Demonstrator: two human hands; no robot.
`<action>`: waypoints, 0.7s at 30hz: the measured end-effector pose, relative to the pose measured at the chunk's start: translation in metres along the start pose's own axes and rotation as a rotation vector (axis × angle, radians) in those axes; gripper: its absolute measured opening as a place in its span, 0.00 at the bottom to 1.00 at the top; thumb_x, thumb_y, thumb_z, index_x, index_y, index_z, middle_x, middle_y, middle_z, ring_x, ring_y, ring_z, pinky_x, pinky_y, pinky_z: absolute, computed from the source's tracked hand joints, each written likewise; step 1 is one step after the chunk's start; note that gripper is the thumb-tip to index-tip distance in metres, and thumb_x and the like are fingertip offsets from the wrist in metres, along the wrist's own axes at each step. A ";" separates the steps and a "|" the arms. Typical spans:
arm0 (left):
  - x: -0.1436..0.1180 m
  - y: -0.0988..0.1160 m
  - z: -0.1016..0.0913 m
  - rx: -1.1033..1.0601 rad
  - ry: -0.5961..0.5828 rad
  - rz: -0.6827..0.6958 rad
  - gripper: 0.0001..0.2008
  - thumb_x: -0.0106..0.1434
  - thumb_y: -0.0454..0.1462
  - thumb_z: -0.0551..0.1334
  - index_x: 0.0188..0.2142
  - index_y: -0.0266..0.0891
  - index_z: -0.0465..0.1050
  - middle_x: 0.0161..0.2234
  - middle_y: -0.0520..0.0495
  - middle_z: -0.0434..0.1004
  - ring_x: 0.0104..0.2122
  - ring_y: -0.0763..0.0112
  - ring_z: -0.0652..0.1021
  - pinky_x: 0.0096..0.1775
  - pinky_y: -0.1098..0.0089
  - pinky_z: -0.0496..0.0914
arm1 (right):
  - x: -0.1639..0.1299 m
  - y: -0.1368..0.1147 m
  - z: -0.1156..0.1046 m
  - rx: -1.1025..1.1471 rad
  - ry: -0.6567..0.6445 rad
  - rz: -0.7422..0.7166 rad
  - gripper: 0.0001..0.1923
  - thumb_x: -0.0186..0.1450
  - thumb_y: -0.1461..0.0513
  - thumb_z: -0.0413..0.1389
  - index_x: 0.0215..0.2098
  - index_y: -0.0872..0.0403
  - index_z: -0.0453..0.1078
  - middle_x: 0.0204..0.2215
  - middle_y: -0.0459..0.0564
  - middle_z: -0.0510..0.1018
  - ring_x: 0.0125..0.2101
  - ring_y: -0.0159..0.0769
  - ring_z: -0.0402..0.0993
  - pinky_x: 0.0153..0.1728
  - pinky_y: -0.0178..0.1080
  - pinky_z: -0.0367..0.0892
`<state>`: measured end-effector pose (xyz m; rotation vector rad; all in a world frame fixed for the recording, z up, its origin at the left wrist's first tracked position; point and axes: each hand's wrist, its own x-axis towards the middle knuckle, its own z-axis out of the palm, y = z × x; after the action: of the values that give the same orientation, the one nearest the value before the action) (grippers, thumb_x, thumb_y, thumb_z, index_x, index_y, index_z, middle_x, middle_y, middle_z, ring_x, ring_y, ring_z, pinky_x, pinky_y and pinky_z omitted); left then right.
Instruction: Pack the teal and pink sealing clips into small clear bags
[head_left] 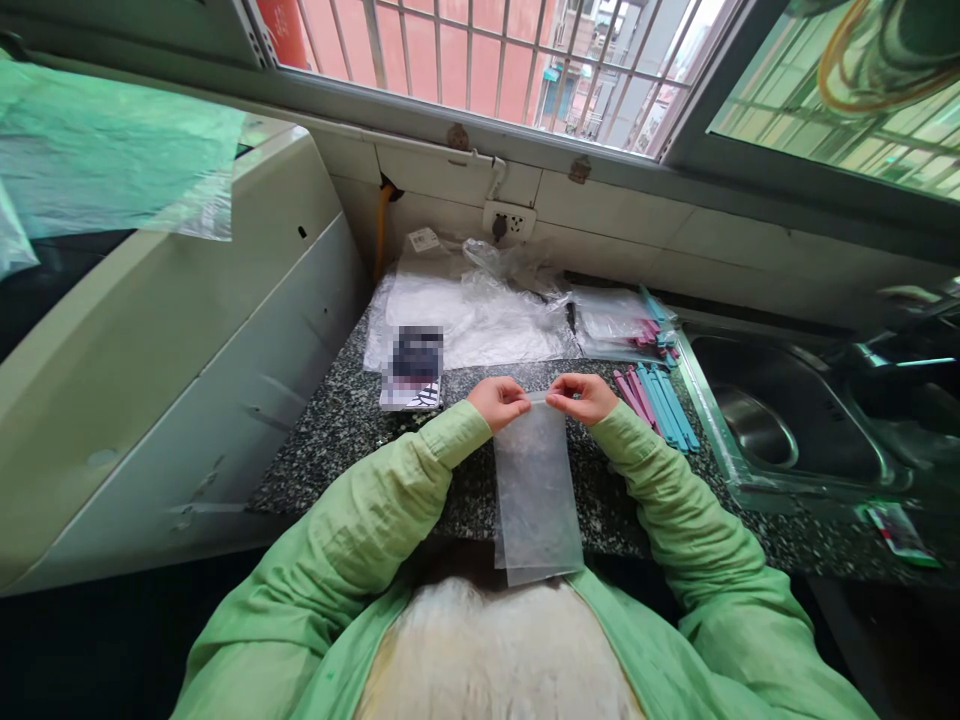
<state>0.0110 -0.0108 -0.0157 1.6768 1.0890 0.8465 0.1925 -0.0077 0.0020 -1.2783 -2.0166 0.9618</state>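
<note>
A translucent plastic bag (538,490) hangs over the counter's front edge, its top edge pinched between my two hands. My left hand (498,402) grips the top left corner, fingertips pressed together. At the top right corner, my right hand (585,398) pinches the same edge. Just right of that hand lie several pink sealing clips (634,396) and blue sealing clips (667,408), side by side on the counter. Behind them rests a clear bag (611,318) with more clips on it. Left of my hands is a small card or box (411,370), partly blurred out.
Crumpled clear plastic packaging (480,315) covers the back of the speckled counter (322,440). A steel sink (795,410) is on the right, with a small packet (900,532) before it. A large pale appliance (225,330) stands left. A socket (510,220) is on the tiled wall.
</note>
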 end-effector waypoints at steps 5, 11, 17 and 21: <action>0.000 0.000 -0.002 -0.043 0.028 -0.006 0.04 0.45 0.33 0.60 0.19 0.32 0.69 0.17 0.53 0.66 0.21 0.78 0.66 0.25 0.76 0.62 | 0.001 0.003 -0.003 0.114 0.013 0.067 0.17 0.48 0.51 0.55 0.21 0.57 0.64 0.15 0.42 0.64 0.17 0.24 0.56 0.19 0.31 0.54; 0.001 -0.001 -0.002 -0.072 -0.051 -0.079 0.05 0.45 0.34 0.60 0.19 0.32 0.69 0.16 0.55 0.65 0.19 0.80 0.64 0.24 0.76 0.59 | 0.000 0.001 -0.005 0.038 0.020 0.031 0.16 0.49 0.51 0.55 0.20 0.57 0.65 0.14 0.43 0.64 0.17 0.24 0.57 0.19 0.31 0.55; 0.000 -0.002 -0.003 0.049 -0.085 -0.059 0.06 0.45 0.35 0.60 0.20 0.32 0.71 0.14 0.56 0.62 0.18 0.80 0.62 0.22 0.76 0.57 | 0.000 -0.002 -0.005 -0.028 0.009 -0.023 0.13 0.51 0.54 0.54 0.19 0.57 0.65 0.15 0.43 0.65 0.17 0.24 0.57 0.20 0.31 0.56; -0.001 -0.001 -0.002 0.023 -0.056 -0.012 0.08 0.46 0.38 0.60 0.21 0.32 0.71 0.16 0.55 0.63 0.18 0.80 0.62 0.22 0.77 0.58 | 0.000 -0.004 -0.002 -0.020 0.009 -0.036 0.13 0.50 0.54 0.54 0.19 0.57 0.65 0.15 0.43 0.65 0.17 0.24 0.57 0.20 0.31 0.57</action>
<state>0.0089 -0.0105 -0.0165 1.7018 1.0736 0.7779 0.1917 -0.0081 0.0063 -1.2507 -2.0400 0.9193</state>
